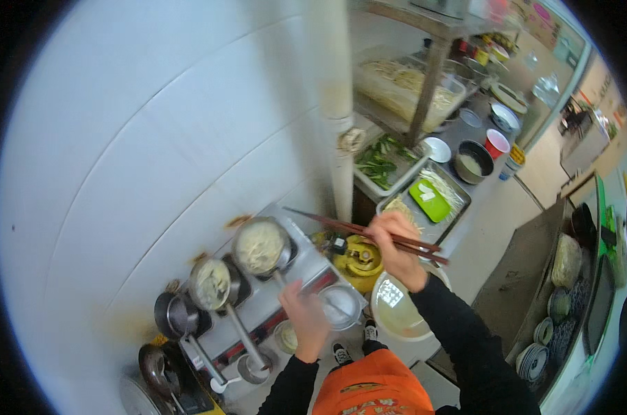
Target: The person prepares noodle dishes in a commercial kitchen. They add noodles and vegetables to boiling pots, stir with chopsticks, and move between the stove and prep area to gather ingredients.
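Wooden chopsticks (339, 223) are held in my right hand (396, 249), above a yellow gas cylinder (359, 262), their tips pointing left past the stove's edge. My left hand (305, 316) is blurred and lies at the handle of a saucepan (261, 246) with pale noodles in cloudy liquid; whether the fingers grip the handle is not clear. Left of it, a second saucepan (212, 284) with pale food and some green sits tilted on the steel stove (261, 311). A dark, smaller pan (176, 315) stands beyond that.
Below my right forearm is a white basin (401, 311) of cloudy liquid. A steel tray (456, 212) with a green dish (430, 201) lies on the counter, beside a tub of leafy greens (381, 161). A vertical pipe (339, 171) stands behind the stove. Bowls (532, 361) fill a shelf at right.
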Available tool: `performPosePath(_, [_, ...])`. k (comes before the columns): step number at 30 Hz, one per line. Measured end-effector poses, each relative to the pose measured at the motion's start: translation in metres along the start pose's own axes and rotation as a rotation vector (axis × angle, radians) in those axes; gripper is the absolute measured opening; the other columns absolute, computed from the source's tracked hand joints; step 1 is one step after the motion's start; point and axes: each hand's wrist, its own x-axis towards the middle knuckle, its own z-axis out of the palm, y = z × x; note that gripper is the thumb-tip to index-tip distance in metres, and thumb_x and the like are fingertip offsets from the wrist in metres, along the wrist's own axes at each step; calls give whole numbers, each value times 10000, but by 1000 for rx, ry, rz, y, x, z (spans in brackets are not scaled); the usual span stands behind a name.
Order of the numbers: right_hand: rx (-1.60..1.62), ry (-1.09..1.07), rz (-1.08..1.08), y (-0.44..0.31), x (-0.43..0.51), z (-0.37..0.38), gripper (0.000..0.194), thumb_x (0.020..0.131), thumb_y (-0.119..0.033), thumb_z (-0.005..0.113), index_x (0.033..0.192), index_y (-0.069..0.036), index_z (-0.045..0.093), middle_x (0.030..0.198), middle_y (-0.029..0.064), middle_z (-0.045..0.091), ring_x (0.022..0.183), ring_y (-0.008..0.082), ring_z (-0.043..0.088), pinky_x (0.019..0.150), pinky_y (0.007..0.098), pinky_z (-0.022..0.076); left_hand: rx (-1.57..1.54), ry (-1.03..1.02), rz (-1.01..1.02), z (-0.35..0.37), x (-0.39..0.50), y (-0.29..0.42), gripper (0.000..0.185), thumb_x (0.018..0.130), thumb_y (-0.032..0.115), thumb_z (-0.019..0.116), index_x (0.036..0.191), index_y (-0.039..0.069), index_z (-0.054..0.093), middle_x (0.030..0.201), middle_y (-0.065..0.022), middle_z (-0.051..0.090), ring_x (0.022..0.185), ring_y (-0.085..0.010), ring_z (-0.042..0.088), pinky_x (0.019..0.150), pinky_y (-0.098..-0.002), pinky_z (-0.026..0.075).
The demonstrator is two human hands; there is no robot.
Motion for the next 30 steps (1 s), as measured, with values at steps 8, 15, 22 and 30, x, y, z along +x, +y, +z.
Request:
performPosePath(8, [-592,117,186,162,-90,-161,119,867,-44,689,984,-27,669,1055,142,534,952,278,568,810,373,500,-192,-619,-231,196,93,-42,281,1017,232,544,1156,8,643,1125,-138,636,1076,-243,585,934,-350,448])
performPosePath(15, [-964,-402,139,296,-131,-144,133,765,-98,613,844,3,644,1036,169,554,1057,345,521,907,379,505,-528,-567,-810,370,187,-110,434,997,338,611,1251,2,510,1158,-109,553,1075,-227,519,959,-360,446])
performPosePath(22, [-875,-306,233,287,-117,-138,280,727,-51,650,1003,-14,674,1221,179,533,1125,367,514,981,422,466,-409,-458,-808,413,230,-79,279,976,168,625,1153,-40,571,1026,-123,628,875,-247,671,717,-337,630])
performPosePath(30, [-386,196,517,225,-34,-183,286,876,-145,713,1108,14,661,1123,188,616,912,300,655,807,377,543,-590,-453,-713,346,196,-5,215,893,91,644,969,-94,566,962,-156,624,765,-234,654,639,-365,599])
